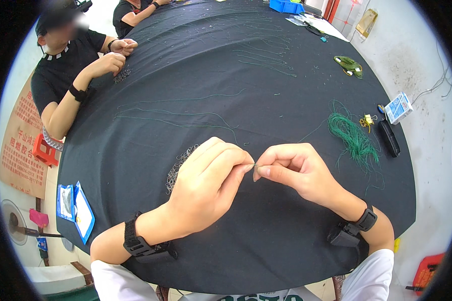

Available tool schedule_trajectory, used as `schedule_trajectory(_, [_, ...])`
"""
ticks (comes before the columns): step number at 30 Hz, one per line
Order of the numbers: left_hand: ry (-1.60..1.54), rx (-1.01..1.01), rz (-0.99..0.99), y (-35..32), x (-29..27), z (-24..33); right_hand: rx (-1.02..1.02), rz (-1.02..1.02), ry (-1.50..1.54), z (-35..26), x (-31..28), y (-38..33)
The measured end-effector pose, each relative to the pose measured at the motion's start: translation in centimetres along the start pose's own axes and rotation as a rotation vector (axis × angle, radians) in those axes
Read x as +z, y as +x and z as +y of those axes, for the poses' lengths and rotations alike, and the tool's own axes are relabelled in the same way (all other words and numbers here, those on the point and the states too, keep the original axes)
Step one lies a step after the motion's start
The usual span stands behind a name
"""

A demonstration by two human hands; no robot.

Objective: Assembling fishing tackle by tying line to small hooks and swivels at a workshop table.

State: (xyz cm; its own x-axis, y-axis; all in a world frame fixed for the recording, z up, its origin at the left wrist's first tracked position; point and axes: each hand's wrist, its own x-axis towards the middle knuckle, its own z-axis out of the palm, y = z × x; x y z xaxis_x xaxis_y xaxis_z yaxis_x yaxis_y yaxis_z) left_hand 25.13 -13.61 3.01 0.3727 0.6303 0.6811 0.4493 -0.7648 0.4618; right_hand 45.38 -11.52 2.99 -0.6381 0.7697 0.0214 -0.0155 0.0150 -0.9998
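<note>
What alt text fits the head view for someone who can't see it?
A person's left hand and right hand pinch a tiny item, too small to identify, over a black tablecloth. Small wiry grey pieces lie piled by the left hand, tangled green thread farther right, a co-worker in black at upper left.

Tabletop's left edge: two blue-and-white packets (pixel 84 213) lay side by side.
Tabletop's right edge: a white-and-blue box (pixel 399 108) stood near a black case (pixel 388 138) and a yellow binder clip (pixel 367 120).
Far end: a blue bin (pixel 286 6) sat near white sheets (pixel 319 25).
People: one person in black (pixel 60 72) was at left, another (pixel 126 12) beyond.
Left surroundings: a red stool (pixel 45 150), a brown board (pixel 20 145) and a fan (pixel 15 220) stood there.
</note>
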Motion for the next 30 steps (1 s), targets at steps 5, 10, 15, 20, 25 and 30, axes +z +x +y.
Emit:
schedule_trajectory(5, [-0.149, -0.103, -0.008, -0.3, 0.2, 0.1, 0.071, -0.003, -0.007, -0.6, 0.0, -0.1])
schedule_trajectory(10, [-0.164, -0.12, -0.005, -0.3, 0.2, 0.2, 0.035, 0.029, 0.007, -1.4, 0.3, -0.3])
schedule_trajectory(15, [-0.101, -0.045, 0.039, -0.1, 0.2, 0.3, -0.001, 0.085, 0.03, -1.4, 0.9, -0.3])
schedule_trajectory(20, [-0.075, -0.005, 0.054, 0.0, 0.3, 0.3, -0.025, 0.106, -0.026, -1.4, 1.0, -0.6])
schedule_trajectory(25, [-0.058, 0.007, 0.06, 0.0, 0.3, 0.4, -0.046, 0.121, -0.078, -1.2, 1.2, -0.7])
schedule_trajectory(30, [-0.036, 0.02, 0.056, 0.1, 0.2, 0.4, -0.064, 0.14, -0.082, -1.1, 1.2, -0.7])
